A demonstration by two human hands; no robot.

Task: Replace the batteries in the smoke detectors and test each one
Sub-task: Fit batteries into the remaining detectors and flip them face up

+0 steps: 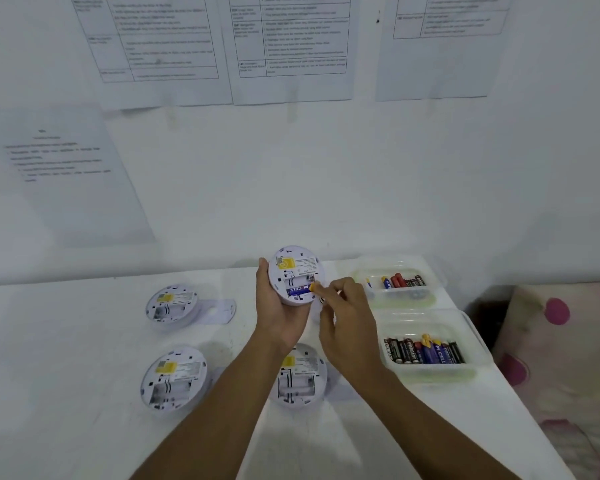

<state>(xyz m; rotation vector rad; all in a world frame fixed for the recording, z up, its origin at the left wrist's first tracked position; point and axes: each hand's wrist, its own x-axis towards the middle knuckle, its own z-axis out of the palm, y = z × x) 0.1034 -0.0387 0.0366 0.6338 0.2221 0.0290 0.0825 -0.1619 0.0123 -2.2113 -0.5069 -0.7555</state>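
Our left hand [278, 306] curls round a smooth, round white plastic smoke detector [293, 268], held back-up above the white table [66, 375]. Our right hand [343, 306] pinches the yellow tip of a blue battery [300, 290] lying in its open bay. Three more detectors [174, 379] lie back-up below, one partly hidden by our forearms, and two clear plastic tubs [430, 374] of batteries sit to the right.
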